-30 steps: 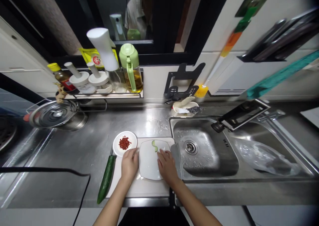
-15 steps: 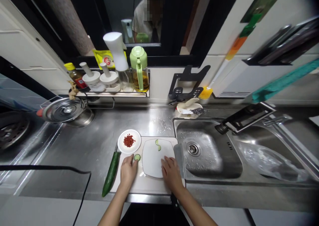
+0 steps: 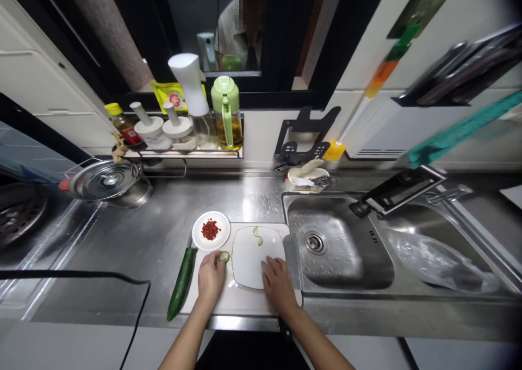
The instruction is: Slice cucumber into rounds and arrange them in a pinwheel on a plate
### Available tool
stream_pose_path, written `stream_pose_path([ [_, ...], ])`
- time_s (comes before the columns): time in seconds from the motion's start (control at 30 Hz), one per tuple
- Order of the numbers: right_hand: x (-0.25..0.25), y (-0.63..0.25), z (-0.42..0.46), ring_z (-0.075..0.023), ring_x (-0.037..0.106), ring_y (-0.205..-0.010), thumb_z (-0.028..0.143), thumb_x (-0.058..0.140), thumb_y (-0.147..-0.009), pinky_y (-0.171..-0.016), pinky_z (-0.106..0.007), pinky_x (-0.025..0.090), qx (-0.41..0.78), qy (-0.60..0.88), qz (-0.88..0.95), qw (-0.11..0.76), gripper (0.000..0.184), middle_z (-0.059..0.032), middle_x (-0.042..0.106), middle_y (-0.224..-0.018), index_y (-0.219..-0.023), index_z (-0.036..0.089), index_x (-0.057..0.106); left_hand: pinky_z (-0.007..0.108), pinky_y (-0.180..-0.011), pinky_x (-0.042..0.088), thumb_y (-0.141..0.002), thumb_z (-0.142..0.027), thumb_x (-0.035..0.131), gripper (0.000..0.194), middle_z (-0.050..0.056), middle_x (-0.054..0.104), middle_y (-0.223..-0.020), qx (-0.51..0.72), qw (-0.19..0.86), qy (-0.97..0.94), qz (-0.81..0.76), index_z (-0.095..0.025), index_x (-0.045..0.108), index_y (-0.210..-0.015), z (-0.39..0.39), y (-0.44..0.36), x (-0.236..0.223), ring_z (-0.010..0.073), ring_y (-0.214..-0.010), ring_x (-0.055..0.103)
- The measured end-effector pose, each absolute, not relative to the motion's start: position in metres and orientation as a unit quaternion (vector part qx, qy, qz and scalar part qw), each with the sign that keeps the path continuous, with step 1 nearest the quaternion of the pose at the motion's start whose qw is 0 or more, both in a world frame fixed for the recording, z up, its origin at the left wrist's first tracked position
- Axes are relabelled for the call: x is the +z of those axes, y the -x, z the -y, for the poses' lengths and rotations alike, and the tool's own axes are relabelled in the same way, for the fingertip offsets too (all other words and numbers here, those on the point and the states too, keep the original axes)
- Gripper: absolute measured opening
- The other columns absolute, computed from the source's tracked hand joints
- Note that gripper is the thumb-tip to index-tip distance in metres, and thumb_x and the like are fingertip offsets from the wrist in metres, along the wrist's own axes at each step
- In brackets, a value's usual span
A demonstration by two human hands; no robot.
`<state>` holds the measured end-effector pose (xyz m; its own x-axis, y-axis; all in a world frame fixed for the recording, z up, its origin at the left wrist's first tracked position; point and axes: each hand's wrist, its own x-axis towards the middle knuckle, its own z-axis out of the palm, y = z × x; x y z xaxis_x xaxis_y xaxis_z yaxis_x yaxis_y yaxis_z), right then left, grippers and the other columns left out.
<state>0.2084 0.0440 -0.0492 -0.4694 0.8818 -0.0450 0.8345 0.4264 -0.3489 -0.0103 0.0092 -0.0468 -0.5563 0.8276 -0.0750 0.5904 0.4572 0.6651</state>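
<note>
My left hand point(image 3: 211, 276) rests on the white cutting board point(image 3: 240, 300) with its fingers closed around a short piece of cucumber point(image 3: 223, 257), whose cut end faces up. My right hand point(image 3: 278, 280) lies on the lower right edge of a square white plate point(image 3: 255, 258) that sits on the board. Two thin cucumber slices point(image 3: 257, 236) lie near the plate's far edge. A whole cucumber point(image 3: 181, 283) lies along the board's left side. A knife blade point(image 3: 292, 258) lies flat just right of my right hand.
A small round dish of chopped red chili point(image 3: 211, 231) sits at the board's far left corner. The steel sink point(image 3: 338, 248) is to the right, with a plastic bag point(image 3: 436, 261) in the drainer. A pot lid point(image 3: 104, 180), condiment bottles point(image 3: 191, 114) and a black cable point(image 3: 81, 276) are on the left.
My left hand left the plate's left edge and now grips a short cucumber piece on the board. My right hand stayed at the plate's right edge. The view shifted slightly.
</note>
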Motion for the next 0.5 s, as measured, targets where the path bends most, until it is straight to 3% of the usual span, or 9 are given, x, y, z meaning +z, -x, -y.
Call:
stream_pose_path([
  [0.1, -0.048, -0.209, -0.044, -0.0290, 0.041, -0.117, 0.017, 0.041, -0.086, -0.085, -0.043, 0.044, 0.169, 0.510, 0.839, 0.082, 0.037, -0.0102, 0.054, -0.127, -0.117, 0.022, 0.059, 0.029, -0.064, 0.042, -0.076, -0.035, 0.051, 0.022, 0.003, 0.063, -0.069, 0.313, 0.223, -0.398, -0.833, -0.018, 0.064, -0.082, -0.011, 0.010, -0.042, 0.0172, -0.063, 0.055],
  [0.27, -0.050, -0.207, -0.048, -0.0270, 0.046, -0.112, 0.017, 0.042, -0.084, -0.085, -0.042, 0.044, 0.199, 0.515, 0.823, 0.137, 0.033, -0.0101, 0.060, -0.117, -0.109, 0.021, 0.063, 0.025, -0.061, 0.042, -0.070, -0.045, 0.059, 0.029, 0.001, 0.064, -0.068, 0.372, 0.312, -0.337, -0.807, -0.017, 0.064, -0.078, -0.012, 0.013, -0.037, 0.0141, -0.061, 0.056],
  [0.5, -0.038, -0.197, -0.067, -0.0218, 0.057, -0.091, 0.022, 0.044, -0.082, -0.087, -0.040, 0.042, 0.340, 0.511, 0.751, 0.243, 0.029, -0.0075, 0.068, -0.091, -0.101, 0.018, 0.065, 0.020, -0.055, 0.036, -0.059, -0.045, 0.070, 0.036, -0.003, 0.057, -0.058, 0.433, 0.470, -0.291, -0.712, -0.014, 0.062, -0.075, -0.023, -0.005, -0.032, 0.0080, -0.052, 0.048],
])
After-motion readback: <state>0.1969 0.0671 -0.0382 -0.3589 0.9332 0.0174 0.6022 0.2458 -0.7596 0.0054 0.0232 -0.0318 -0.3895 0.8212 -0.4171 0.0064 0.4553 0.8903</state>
